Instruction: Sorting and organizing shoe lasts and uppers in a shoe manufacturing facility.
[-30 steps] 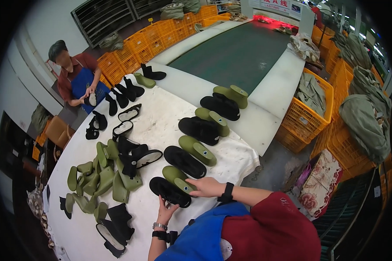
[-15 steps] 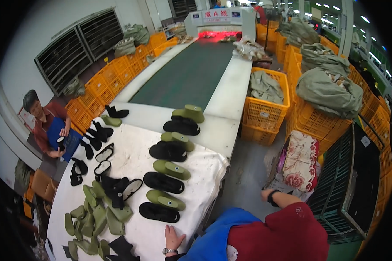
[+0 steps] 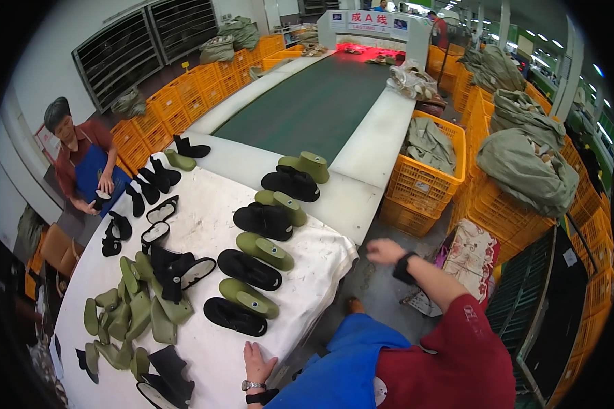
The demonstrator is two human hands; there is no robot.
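White cloth [image 3: 218,180] supports the spread, empty left hand [image 3: 258,363], perhaps bracing; at its two o'clock, right hand [image 3: 387,252] curls, contents unclear.

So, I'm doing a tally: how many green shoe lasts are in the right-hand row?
4: nearest form beyond the left hand; second form and third form farther up the row; farthest form at the near end of the conveyor. None there seems hidden.

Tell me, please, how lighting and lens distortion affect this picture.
Head view: orange crates bend along the right rim, and the corners go black; head view: red light glows in the far machine while ceiling lamps shine white at upper right; head view: black slippers show little surface detail.
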